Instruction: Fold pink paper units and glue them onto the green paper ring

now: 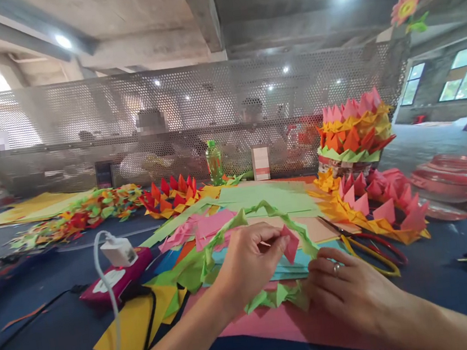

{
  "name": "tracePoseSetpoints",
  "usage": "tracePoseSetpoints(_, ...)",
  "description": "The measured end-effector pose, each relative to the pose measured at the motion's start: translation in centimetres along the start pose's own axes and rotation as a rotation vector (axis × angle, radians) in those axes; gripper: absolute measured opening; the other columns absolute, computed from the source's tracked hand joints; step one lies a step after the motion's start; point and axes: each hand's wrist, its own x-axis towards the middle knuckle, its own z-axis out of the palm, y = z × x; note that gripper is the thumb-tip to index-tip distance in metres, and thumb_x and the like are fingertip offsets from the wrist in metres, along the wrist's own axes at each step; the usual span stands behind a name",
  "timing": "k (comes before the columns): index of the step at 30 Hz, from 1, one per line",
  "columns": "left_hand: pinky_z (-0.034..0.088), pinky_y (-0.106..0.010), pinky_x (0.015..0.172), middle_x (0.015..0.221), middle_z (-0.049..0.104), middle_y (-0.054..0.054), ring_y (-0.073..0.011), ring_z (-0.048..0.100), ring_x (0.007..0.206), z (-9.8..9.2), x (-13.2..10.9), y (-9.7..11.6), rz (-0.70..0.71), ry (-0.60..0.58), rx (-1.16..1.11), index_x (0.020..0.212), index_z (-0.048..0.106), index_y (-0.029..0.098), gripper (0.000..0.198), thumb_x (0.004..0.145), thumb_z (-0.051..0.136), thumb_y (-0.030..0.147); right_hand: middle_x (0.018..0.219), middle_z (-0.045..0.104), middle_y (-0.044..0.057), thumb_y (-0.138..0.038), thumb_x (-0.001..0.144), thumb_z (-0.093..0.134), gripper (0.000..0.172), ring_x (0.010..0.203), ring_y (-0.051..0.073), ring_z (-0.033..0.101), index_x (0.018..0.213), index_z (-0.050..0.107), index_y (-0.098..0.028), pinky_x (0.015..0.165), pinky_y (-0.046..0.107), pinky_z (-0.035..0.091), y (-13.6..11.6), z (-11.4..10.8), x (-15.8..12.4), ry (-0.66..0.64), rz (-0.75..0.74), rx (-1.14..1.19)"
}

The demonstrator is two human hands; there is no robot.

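Between the thumb and fingers of my left hand (pixel 249 255) is a small folded pink paper petal (pixel 290 244). My right hand (pixel 348 280) grips the right side of a ring of folded light green paper (pixel 263 208). The petal is just inside that ring, near its right edge. Sheets of blue paper (pixel 285 271) and pink paper (pixel 268 321) lie beneath the ring. More pink paper pieces (pixel 214 227) are piled beyond my left hand. Scissors with yellow and red handles (pixel 374 251) rest beside my right hand.
Finished paper rings (pixel 384 202) lie at the right, by a stack of them (pixel 353 132) and a pink jar (pixel 451 185). A purple power strip (pixel 118 277) with a charger and cable sits left. A green bottle (pixel 214 163) stands at the back before a perforated metal screen (pixel 190 101).
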Motion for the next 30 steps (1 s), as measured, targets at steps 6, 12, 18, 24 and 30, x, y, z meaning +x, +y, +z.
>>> tracePoseSetpoints(6,0.035,-0.024,0.057,0.063,0.051,-0.001,-0.0139,0.047,0.062,0.0,0.0,0.1,-0.015,-0.005,0.064,0.058,0.056,0.017,0.033,0.091,0.054,0.022,0.077,0.068,0.003,-0.017,0.098,0.053,0.014,0.078,0.019,0.060,0.098,0.067,-0.022,0.086,0.038,0.043,0.9,1.4,-0.6,-0.065,0.093,0.116)
tracePoseSetpoints(12,0.033,-0.024,0.057,0.061,0.045,0.001,-0.0128,0.043,0.061,0.0,0.0,-0.2,-0.034,-0.035,0.065,0.055,0.046,0.017,0.037,0.090,0.054,0.025,0.096,0.070,0.004,-0.018,0.091,0.064,0.038,0.090,0.020,0.062,0.128,0.062,-0.026,0.086,0.037,0.042,0.1,0.5,0.0,-0.119,0.208,0.327)
tracePoseSetpoints(18,0.029,-0.024,0.052,0.061,0.041,0.002,-0.0113,0.037,0.057,0.1,-0.2,-1.0,-0.116,-0.102,0.029,0.059,0.056,0.016,0.034,0.090,0.054,0.031,0.086,0.069,0.004,-0.022,0.092,0.065,0.013,0.086,0.019,0.060,0.103,0.070,-0.023,0.081,0.034,0.042,0.0,0.7,0.1,-0.057,0.326,0.468)
tracePoseSetpoints(24,0.027,-0.023,0.049,0.056,0.038,0.003,-0.0101,0.035,0.051,0.1,-0.2,-1.2,-0.190,-0.152,0.012,0.060,0.061,0.016,0.034,0.088,0.056,0.035,0.079,0.070,0.002,-0.022,0.092,0.062,0.006,0.081,0.017,0.061,0.088,0.066,-0.021,0.076,0.029,0.043,0.2,0.4,0.2,-0.047,0.448,0.568)
tracePoseSetpoints(30,0.033,-0.021,0.047,0.055,0.053,0.002,-0.0112,0.046,0.050,0.0,0.0,-1.4,-0.241,-0.176,-0.024,0.064,0.069,0.015,0.032,0.085,0.059,0.037,0.079,0.070,0.002,-0.021,0.091,0.061,0.012,0.077,0.016,0.061,0.082,0.069,-0.020,0.071,0.026,0.044,0.5,0.3,0.3,-0.045,0.534,0.614)
